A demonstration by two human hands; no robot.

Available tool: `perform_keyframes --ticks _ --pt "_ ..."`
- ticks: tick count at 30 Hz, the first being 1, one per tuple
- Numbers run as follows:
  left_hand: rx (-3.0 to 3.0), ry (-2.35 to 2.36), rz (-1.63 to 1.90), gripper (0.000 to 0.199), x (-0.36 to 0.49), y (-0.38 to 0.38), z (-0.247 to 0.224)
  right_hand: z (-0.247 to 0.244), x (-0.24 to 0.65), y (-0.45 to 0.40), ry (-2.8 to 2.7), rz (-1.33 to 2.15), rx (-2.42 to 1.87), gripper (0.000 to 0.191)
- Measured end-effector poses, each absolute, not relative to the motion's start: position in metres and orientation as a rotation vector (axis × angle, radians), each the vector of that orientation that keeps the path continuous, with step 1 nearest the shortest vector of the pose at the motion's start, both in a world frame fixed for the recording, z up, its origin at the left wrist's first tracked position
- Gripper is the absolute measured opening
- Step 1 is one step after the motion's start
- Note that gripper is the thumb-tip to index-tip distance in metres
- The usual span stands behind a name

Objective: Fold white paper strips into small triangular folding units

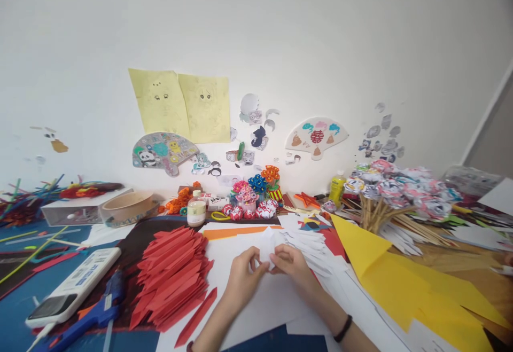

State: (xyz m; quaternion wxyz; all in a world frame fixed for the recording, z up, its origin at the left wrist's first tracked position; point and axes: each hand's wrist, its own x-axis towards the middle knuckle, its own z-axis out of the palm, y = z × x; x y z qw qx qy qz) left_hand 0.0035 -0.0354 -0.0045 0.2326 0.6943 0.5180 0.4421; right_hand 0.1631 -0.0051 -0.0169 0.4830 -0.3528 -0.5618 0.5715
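Observation:
A small folded piece of white paper (pixel 266 246) is held upright over the white sheets in front of me. My left hand (pixel 247 272) pinches its left side between thumb and fingers. On the other side, the fingertips of my right hand (pixel 292 264) grip the same piece low on its edge. To the left lies a large heap of folded red paper strips (pixel 170 277), with one loose red strip (pixel 196 317) nearer to me. Folded white paper strips (pixel 308 248) are piled just behind my right hand.
At left lie a blue glue gun (pixel 100 309) and a white power strip (pixel 76 285). Yellow paper sheets (pixel 425 293) spread at right, below a bunch of paper flowers (pixel 401 189). A small bottle (pixel 196 210) and pipe-cleaner flowers (pixel 245 194) stand along the wall.

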Motion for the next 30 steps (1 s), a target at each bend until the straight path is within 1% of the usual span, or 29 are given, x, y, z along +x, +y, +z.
perform_keyframes --ticks 4,7,9,11,15,19,21,23,30 --pt "1.843 1.354 1.245 0.018 -0.006 -0.031 -0.003 -0.018 0.165 -0.004 -1.535 1.42 -0.871 0.045" --pt "1.876 1.362 1.165 0.019 -0.015 -0.029 -0.001 -0.015 0.171 -0.001 -1.64 1.269 -0.876 0.044" --pt "1.937 1.407 1.081 0.015 -0.021 -0.029 -0.001 -0.013 0.177 0.0 -1.64 1.169 -0.898 0.041" --pt "1.977 1.439 1.003 0.012 -0.024 -0.029 -0.003 -0.013 0.181 0.001 -1.665 1.152 -0.934 0.035" --pt "2.031 1.462 0.919 0.012 -0.027 -0.029 -0.011 -0.018 0.184 0.0 -1.849 1.092 -1.014 0.024" --pt "2.126 1.5 0.918 0.007 -0.026 -0.031 -0.016 -0.02 0.182 -0.003 -1.989 0.857 -1.096 0.013" --pt "2.159 1.529 0.94 0.005 -0.026 -0.031 -0.016 -0.02 0.18 -0.004 -2.016 0.761 -1.131 0.011" --pt "2.161 1.51 0.942 0.007 -0.026 -0.03 -0.016 -0.02 0.179 -0.005 -2.029 0.705 -1.137 0.009" --pt "2.123 1.482 0.97 0.01 -0.027 -0.025 -0.017 -0.018 0.183 -0.005 -2.007 0.755 -1.143 0.01"
